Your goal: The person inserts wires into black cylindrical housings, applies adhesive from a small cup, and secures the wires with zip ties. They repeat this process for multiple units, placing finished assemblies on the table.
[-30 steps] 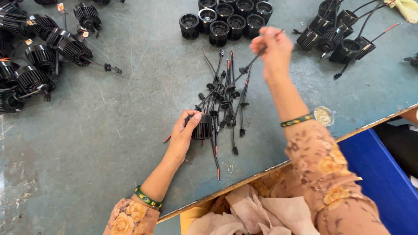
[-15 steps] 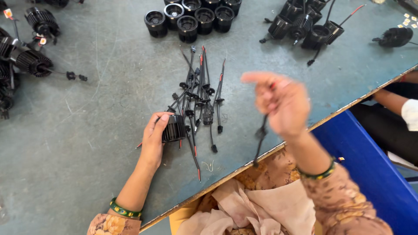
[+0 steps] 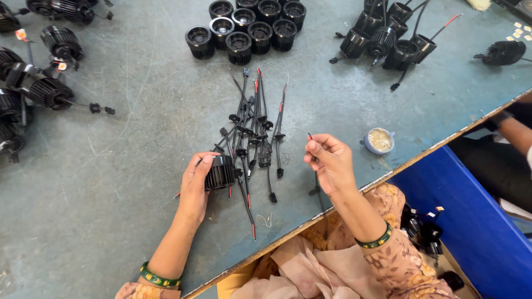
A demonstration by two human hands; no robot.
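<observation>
head view: nearest, the right hand point(image 3: 331, 162) is raised just above the surface point(image 3: 111, 194), its grip pinched shut on a thin black lead wire point(image 3: 317, 182) with a red tip showing above the fingers; the wire hangs down past the palm toward the surface edge. to its left, the left hand point(image 3: 197, 182) lies on the surface with thumb and fingers closed round a black finned lamp housing point(image 3: 221, 171), holding it on its side. judging by this, the wire is being brought to the housing; it would go best if the housing is kept steady with its opening turned toward the right hand, and the wire is pinched close to its tip so the end does not wander. the loose pile of wires point(image 3: 255, 127) lies between and just beyond the hands, near enough to snag, so the held wire should stay lifted clear of it.

further off sit a small round pot of paste point(image 3: 380, 140), a cluster of empty black housings point(image 3: 244, 27), wired housings at far right point(image 3: 388, 41) and finned ones at far left point(image 3: 44, 88).

the housing's opening is hidden by the left fingers, the wire's lower end is lost against the lap, and the left-hand units are cut by the frame. another person's arm point(image 3: 512, 130) shows only partly at right.
</observation>
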